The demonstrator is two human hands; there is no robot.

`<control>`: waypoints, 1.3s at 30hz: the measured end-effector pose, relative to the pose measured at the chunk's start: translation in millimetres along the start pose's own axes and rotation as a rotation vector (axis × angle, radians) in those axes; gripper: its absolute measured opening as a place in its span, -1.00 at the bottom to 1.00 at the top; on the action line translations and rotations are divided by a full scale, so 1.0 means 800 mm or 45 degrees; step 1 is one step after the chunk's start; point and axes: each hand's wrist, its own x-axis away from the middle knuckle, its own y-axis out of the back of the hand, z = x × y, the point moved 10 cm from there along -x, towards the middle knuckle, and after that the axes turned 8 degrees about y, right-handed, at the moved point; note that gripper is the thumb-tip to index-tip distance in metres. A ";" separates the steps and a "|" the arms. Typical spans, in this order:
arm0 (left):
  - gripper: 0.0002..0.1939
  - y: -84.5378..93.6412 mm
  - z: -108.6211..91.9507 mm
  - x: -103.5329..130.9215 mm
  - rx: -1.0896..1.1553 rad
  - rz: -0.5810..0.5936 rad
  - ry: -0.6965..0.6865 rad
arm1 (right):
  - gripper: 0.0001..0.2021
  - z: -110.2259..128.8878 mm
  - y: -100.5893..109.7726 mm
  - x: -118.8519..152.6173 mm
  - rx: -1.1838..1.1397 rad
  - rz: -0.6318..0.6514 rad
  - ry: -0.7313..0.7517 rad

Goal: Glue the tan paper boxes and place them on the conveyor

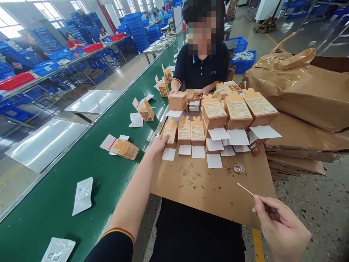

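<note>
Head view: bench [191, 183] open from small cartons [184, 131] to near edge, bar marks & 1 round dish [239, 168]; belt [109, 185] along L side. Ct: 3 small cartons, front row; 1 cotton swab [245, 189]. Hands well apart: L hand [160, 142] fwd, arm extended, touching leftmost carton, grip unclear; R hand [280, 225] low, past bench's R edge, fingertips pinching swab, tip twd dish.

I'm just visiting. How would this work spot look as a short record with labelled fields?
Left hand: the left hand touches a small carton
Right hand: the right hand pinches a cotton swab
Worktable: brown top, more open-flapped cartons, small round dish
Green belt: the belt carries cartons and white pouches
Opposite: seated or standing unclear, a person
</note>
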 end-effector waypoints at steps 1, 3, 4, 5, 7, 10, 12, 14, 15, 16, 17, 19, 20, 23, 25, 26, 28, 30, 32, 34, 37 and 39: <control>-0.47 0.004 0.015 0.018 0.013 0.010 0.017 | -0.87 -0.004 0.003 -0.001 0.011 -0.011 -0.004; -0.46 0.021 0.047 0.056 0.112 0.012 0.053 | -0.85 -0.015 0.007 -0.005 0.051 -0.029 -0.018; -0.43 0.034 0.063 0.074 0.216 0.001 0.072 | -0.83 -0.022 0.009 -0.008 0.081 -0.035 -0.024; -0.39 0.046 0.081 0.091 0.338 -0.011 0.106 | -0.80 -0.030 0.010 -0.012 0.117 -0.035 -0.029; -0.28 0.064 0.111 0.117 0.584 -0.022 0.181 | -0.73 -0.044 0.008 -0.022 0.199 -0.020 -0.022; -0.14 0.070 0.122 0.139 0.805 -0.015 0.148 | -0.66 -0.062 -0.001 -0.037 0.297 0.013 0.003; -0.14 0.059 0.111 0.144 0.871 -0.016 0.038 | -0.65 -0.071 -0.013 -0.044 0.318 0.048 0.010; -0.14 0.036 0.097 0.143 0.886 0.008 -0.058 | -0.65 -0.078 -0.027 -0.048 0.335 0.103 0.016; -0.14 0.021 0.091 0.141 0.876 0.038 -0.089 | -0.64 -0.080 -0.034 -0.050 0.352 0.133 0.025; -0.12 0.006 0.087 0.138 0.856 0.076 -0.109 | -0.64 -0.081 -0.040 -0.051 0.371 0.162 0.041; -0.11 -0.008 0.084 0.135 0.830 0.118 -0.120 | -0.64 -0.081 -0.045 -0.051 0.388 0.187 0.064; -0.09 -0.029 0.082 0.130 0.786 0.187 -0.127 | -0.64 -0.080 -0.049 -0.052 0.403 0.211 0.112; -0.08 -0.034 0.083 0.128 0.775 0.203 -0.128 | -0.65 -0.078 -0.048 -0.052 0.401 0.197 0.130; -0.07 -0.038 0.085 0.125 0.772 0.217 -0.124 | -0.72 -0.064 -0.037 -0.047 0.345 0.072 0.142; -0.08 -0.039 0.087 0.125 0.774 0.232 -0.109 | -0.78 -0.048 -0.046 -0.039 0.235 0.044 0.117; -0.09 -0.040 0.088 0.125 0.773 0.245 -0.095 | -0.80 -0.038 -0.061 -0.034 0.156 0.081 0.098; -0.11 -0.044 0.091 0.125 0.770 0.263 -0.059 | -0.82 -0.017 -0.110 -0.019 -0.036 0.250 0.050; -0.15 -0.048 0.094 0.126 0.764 0.261 -0.031 | -0.79 0.002 -0.171 -0.002 -0.210 0.444 0.008; -0.17 -0.049 0.095 0.127 0.760 0.243 -0.030 | -0.77 0.013 -0.227 0.014 -0.323 0.606 -0.030; -0.17 -0.050 0.095 0.128 0.761 0.236 -0.044 | -0.78 0.016 -0.266 0.023 -0.353 0.678 -0.037; -0.19 -0.052 0.094 0.130 0.763 0.238 -0.058 | -0.80 0.011 -0.299 0.028 -0.340 0.724 -0.037; -0.19 -0.053 0.095 0.130 0.766 0.232 -0.061 | -0.79 0.006 -0.308 0.027 -0.325 0.746 -0.039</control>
